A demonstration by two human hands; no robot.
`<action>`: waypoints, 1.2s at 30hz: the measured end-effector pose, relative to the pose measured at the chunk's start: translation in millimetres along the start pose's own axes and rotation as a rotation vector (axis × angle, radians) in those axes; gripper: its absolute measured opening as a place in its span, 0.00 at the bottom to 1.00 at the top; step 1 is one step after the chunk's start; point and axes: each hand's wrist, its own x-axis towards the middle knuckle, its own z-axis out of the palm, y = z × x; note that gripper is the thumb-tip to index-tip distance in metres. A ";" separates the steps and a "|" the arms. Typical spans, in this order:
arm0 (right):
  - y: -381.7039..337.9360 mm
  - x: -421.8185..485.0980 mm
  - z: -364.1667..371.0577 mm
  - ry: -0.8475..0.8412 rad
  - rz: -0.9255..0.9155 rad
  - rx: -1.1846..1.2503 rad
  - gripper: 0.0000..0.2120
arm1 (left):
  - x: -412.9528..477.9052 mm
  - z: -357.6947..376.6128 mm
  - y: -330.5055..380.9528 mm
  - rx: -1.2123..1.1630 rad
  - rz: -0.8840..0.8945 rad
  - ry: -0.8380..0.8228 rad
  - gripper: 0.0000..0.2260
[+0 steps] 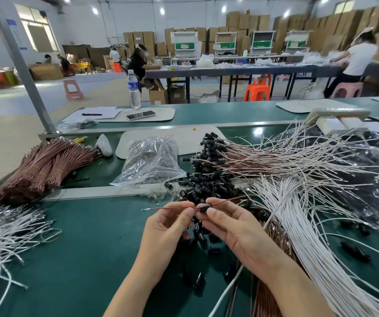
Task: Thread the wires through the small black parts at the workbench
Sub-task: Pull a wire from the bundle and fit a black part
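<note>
— Where's the piece right now?

— The small black part (203,208) is up between my hands, just above the green bench mat (81,248). My right hand (234,227) pinches it, thumb and forefinger curled round it.

— And the wire?

— The brown wire (167,208) seems to run through the part, though the entry is blurred. My left hand (163,227) pinches the wire just beside the part, and the bare tip pokes out to the left.

— What's crowding you?

— Loose black parts (206,186) are heaped under and behind my fingers. White wires (309,236) fan out along my right forearm. Beyond them lies a pile of threaded wires (252,156), their black ends bunched together.

— Further out?

— A clear plastic bag (151,163) sits behind the heap. Tied brown wire bundles (44,165) lie far left, and more white wires (3,229) are near them. A water bottle (134,89) stands on the far bench.
</note>
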 end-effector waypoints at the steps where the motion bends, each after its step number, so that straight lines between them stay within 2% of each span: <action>1: 0.1 0.3 0.6 0.018 -0.017 -0.008 0.14 | -0.3 -0.2 0.6 0.001 -0.001 -0.004 0.10; 7: -7.1 1.0 -8.0 0.124 -0.108 0.050 0.19 | 0.6 -2.4 4.1 -0.118 -0.015 0.086 0.05; 13: 7.0 1.0 0.9 0.005 -0.062 -0.070 0.12 | -5.8 2.5 4.1 0.076 0.073 -0.022 0.05; 16: 5.5 1.4 1.3 0.025 -0.101 -0.102 0.10 | -7.8 4.3 3.2 0.117 0.085 -0.017 0.07; 20: -15.7 -1.6 -14.6 0.104 -0.184 0.065 0.14 | -11.8 6.3 2.7 0.126 0.114 0.031 0.06; 27: -50.2 -10.9 -40.0 0.195 -0.345 0.278 0.08 | -17.7 10.4 -0.2 0.385 0.275 0.092 0.05; 30: -61.1 -15.0 -51.4 0.233 -0.417 0.391 0.09 | -19.0 17.2 2.9 0.489 0.286 0.016 0.07; 36: -68.2 -19.3 -66.2 0.310 -0.534 0.601 0.11 | 10.7 65.5 23.8 0.805 0.226 -0.345 0.08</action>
